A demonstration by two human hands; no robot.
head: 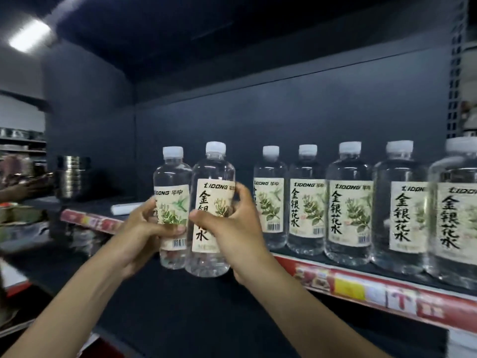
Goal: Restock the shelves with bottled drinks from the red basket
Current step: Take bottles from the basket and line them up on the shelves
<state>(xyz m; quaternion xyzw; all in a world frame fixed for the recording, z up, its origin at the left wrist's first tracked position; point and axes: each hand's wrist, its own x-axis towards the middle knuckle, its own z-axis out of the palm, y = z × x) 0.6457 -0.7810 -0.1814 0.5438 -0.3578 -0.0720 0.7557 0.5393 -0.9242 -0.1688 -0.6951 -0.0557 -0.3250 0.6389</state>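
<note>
Both hands are raised at the centre of the frame, and each is clamped on its own bottle. The left hand (144,228) wraps its fingers around the lower label of the left bottle (171,174). The right hand (232,223) pinches the right bottle (214,169) at mid-label, with the thumb across the front and the fingers curled around the far side. Both are clear water bottles with white caps and cream labels, held upright and just beside each other. The right one sits slightly nearer the camera, so its edge overlaps the left one. Their bases hang in front of the shelf (87,204) edge and cover part of the red price strip (361,288), which runs from centre left down to the lower right. To the right, a row of five matching bottles (347,202) stands upright on the shelf, shoulder to shoulder, with labels facing out. A small gap separates the row from the right hand. A small white flat item (124,208) lies on the shelf just left of the hands. Further left, a stack of steel bowls (71,177) stands against the dark back panel. A ceiling light (29,34) glows in the upper left corner. The red basket is out of view.
</note>
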